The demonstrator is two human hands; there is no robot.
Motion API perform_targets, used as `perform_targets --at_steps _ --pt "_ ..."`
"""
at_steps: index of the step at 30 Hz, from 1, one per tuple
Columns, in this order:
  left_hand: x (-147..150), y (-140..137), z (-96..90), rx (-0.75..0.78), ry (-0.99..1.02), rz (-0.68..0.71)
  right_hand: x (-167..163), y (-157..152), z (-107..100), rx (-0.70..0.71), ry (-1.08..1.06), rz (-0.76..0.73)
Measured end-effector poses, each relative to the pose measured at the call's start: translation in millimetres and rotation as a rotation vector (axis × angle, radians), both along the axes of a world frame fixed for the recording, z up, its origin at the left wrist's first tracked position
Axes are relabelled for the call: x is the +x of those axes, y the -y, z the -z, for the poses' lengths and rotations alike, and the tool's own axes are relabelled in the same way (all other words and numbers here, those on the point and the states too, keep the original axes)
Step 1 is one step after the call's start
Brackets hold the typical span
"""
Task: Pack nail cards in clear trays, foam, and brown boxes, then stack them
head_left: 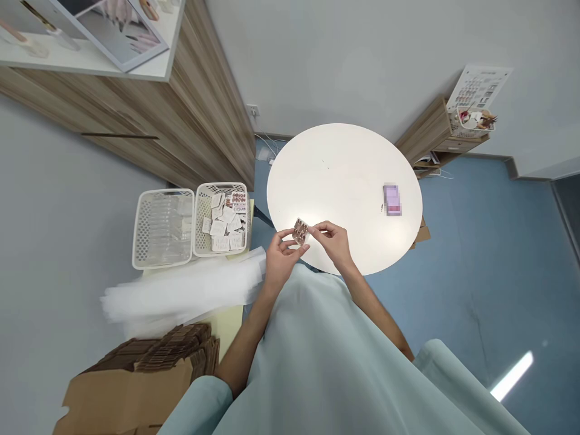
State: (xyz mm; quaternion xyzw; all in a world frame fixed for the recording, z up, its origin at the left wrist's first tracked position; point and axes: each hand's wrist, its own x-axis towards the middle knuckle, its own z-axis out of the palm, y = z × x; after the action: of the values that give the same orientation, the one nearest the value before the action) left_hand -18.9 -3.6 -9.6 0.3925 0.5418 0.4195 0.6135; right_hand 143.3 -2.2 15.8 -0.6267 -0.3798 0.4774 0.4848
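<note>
A small card of brown, glossy press-on nails (299, 232) is held above the front edge of the round white table (335, 175). My left hand (280, 257) grips it from the left and below, its fingers behind the card and thumb near the lower edge. From the right, my right hand (334, 243) pinches the card's right edge between thumb and index finger. On the table's right side lies a purple and pink phone-sized item (392, 200), blurred, with a few tiny dark specks next to it.
Left of the table, one white basket (198, 244) holds cards of nails; another (135, 241) holds clear plastic cases. Nearer lie white translucent sheets (181, 293) and stacked cardboard (131, 393). A wooden cabinet (212, 90) stands back left, a small shelf unit (428, 130) back right.
</note>
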Motion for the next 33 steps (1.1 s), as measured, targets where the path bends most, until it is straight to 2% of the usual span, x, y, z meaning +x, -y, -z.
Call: perform_targets --at_steps 4,7,14,23,33 --pt "-4.1 0.2 -0.8 0.043 -0.004 -0.06 3.5 -2.3 1.8 -0.031 0.003 0.042" --pt "-8.1 -1.2 -3.5 0.011 0.028 -0.085 10.5 -4.2 1.4 -0.037 -0.013 0.04" --pt "-14.8 -1.7 -4.5 -0.058 0.09 -0.06 15.5 -5.3 7.9 -0.047 -0.055 -0.019" --pt "-17.0 -2.4 0.2 -0.061 0.187 -0.148 18.1 -4.2 7.4 -0.023 -0.062 -0.151" --pt "-15.5 -2.6 3.2 -0.13 0.131 -0.05 20.8 0.2 -0.2 -0.057 -0.101 -0.115"
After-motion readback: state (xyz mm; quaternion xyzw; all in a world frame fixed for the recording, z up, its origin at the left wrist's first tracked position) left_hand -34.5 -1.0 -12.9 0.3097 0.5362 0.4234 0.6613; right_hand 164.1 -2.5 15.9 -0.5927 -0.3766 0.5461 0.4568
